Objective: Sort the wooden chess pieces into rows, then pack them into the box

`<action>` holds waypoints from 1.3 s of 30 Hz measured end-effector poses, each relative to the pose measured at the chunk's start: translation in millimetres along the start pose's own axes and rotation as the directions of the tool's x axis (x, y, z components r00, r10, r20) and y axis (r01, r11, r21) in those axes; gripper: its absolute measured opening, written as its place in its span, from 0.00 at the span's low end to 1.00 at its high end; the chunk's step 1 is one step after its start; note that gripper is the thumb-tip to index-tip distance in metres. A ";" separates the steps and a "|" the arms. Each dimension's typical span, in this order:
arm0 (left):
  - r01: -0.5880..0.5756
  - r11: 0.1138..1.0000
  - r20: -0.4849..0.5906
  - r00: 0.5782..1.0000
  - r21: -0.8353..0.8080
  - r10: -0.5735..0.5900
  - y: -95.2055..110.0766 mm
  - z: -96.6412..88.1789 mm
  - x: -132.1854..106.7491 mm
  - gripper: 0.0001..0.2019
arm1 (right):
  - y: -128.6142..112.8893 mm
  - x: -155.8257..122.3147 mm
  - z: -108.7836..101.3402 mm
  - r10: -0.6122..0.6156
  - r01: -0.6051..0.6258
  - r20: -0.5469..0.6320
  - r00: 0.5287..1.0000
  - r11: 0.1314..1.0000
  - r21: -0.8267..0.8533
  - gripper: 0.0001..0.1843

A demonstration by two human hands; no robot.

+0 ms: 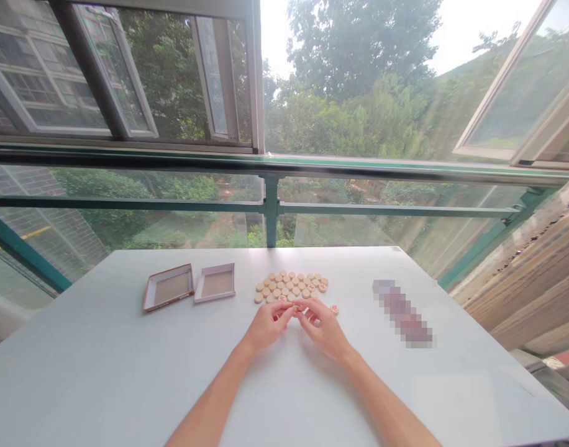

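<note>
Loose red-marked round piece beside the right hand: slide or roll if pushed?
The loose piece lies flat, so it should slide rather than roll. Its small disc shape suggests light and unlikely to tip. The smooth-looking table probably offers little friction.

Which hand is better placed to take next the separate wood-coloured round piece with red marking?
Probably the right hand: the separate wood-coloured round piece with red marking lies close beside it. The left hand is farther, with the right between.

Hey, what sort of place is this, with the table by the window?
Probably an enclosed balcony: a green railing runs behind the white table, and trees show beyond the window frame.
</note>
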State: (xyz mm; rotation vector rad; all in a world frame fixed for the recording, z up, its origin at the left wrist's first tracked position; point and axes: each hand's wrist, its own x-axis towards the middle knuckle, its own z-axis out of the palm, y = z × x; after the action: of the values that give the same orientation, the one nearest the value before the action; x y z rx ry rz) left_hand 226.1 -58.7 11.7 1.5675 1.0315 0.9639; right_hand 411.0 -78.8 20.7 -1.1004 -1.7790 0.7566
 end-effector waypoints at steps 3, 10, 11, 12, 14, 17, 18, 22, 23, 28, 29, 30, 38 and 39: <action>-0.014 1.000 0.010 1.000 0.010 0.014 0.0 0.1 -0.3 0.21 | 0.0 -0.1 -0.2 0.004 -0.004 -0.008 1.000 1.000 -0.007 0.15; -0.055 0.997 0.044 0.998 0.046 0.053 2.0 0.2 -1.8 0.20 | 4.8 0.4 0.8 0.030 -0.030 -0.019 0.999 1.000 0.000 0.15; -0.055 0.997 0.047 0.997 0.046 0.053 2.2 0.2 -1.9 0.20 | 4.9 0.3 0.9 0.035 -0.035 -0.017 0.999 0.999 0.002 0.15; -0.055 0.997 0.048 0.997 0.046 0.053 2.6 0.2 -2.1 0.20 | 4.7 0.3 1.0 0.038 -0.038 -0.016 0.999 0.999 0.004 0.15; -0.053 0.997 0.051 0.997 0.048 0.050 4.0 0.3 -2.3 0.20 | 3.7 0.4 1.0 0.042 -0.042 -0.016 0.999 0.999 0.006 0.15; -0.051 0.997 0.060 0.997 0.058 0.047 7.0 0.4 -2.8 0.20 | 1.6 0.7 0.7 0.046 -0.046 -0.019 0.999 0.999 0.005 0.14; -0.051 0.997 0.061 0.997 0.061 0.047 7.8 0.4 -3.0 0.20 | 1.0 0.8 0.6 0.046 -0.046 -0.020 0.999 0.999 0.004 0.14; -0.051 0.995 0.049 0.998 0.088 0.046 9.7 0.4 -3.7 0.21 | 0.1 1.1 0.1 0.041 -0.041 -0.028 0.999 0.999 -0.002 0.13; -0.051 0.994 0.047 0.998 0.093 0.047 10.0 0.4 -3.9 0.21 | 0.0 1.2 0.0 0.040 -0.040 -0.027 0.999 0.999 -0.003 0.13; -0.055 0.992 0.057 0.997 0.114 0.049 12.2 0.5 -5.2 0.21 | -0.7 1.6 -0.6 0.054 -0.054 -0.025 0.998 0.999 -0.002 0.12; -0.058 0.992 0.058 0.997 0.116 0.051 12.7 0.6 -5.4 0.21 | -1.0 1.5 -0.8 0.058 -0.058 -0.023 0.998 0.998 0.001 0.13; -0.060 0.992 0.061 0.997 0.113 0.054 12.9 0.6 -5.5 0.20 | -1.2 1.4 -1.0 0.060 -0.060 -0.018 0.998 0.998 0.007 0.13; -0.037 0.998 0.035 0.999 0.056 0.035 6.2 0.3 -2.5 0.20 | 0.8 0.2 -0.2 0.053 -0.053 -0.029 0.998 0.999 0.011 0.14; -0.034 0.998 0.033 0.999 0.053 0.032 5.6 0.2 -2.1 0.20 | 1.0 0.1 0.2 0.050 -0.050 -0.028 0.998 0.999 0.010 0.14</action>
State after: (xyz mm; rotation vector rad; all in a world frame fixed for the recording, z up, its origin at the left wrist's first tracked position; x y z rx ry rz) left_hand 226.5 -61.6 16.9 1.6438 1.0193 0.9376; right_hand 411.2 -78.2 19.8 -1.1476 -1.7284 0.7754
